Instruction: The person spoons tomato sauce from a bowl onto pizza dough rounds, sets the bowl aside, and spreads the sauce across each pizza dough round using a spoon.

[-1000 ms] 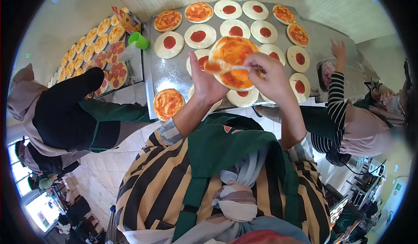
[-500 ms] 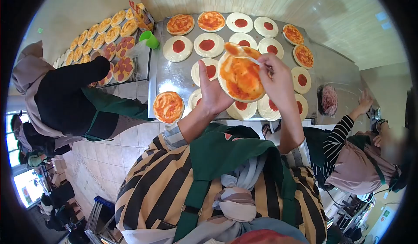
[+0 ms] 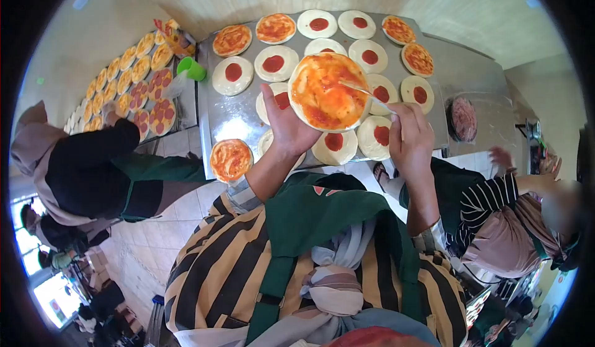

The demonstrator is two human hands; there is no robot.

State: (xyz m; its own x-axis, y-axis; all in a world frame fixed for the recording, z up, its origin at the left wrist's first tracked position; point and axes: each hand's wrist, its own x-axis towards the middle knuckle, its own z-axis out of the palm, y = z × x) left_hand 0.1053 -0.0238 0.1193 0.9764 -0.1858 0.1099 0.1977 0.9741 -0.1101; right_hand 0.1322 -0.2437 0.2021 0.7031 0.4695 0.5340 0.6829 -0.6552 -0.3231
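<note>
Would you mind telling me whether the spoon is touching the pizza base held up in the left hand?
Touching. The head view shows the spoon tip lying on the sauced pizza base, with no gap.

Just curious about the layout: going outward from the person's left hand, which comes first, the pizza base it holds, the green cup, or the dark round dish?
1. Pizza base, resting on the left hand.
2. Green cup, up to the left.
3. Dark round dish, far right on the steel table.

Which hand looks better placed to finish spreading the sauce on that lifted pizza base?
Probably the right hand: it holds the spoon, whose tip lies on the sauced pizza base. The left hand is busy supporting the base from below.
</note>
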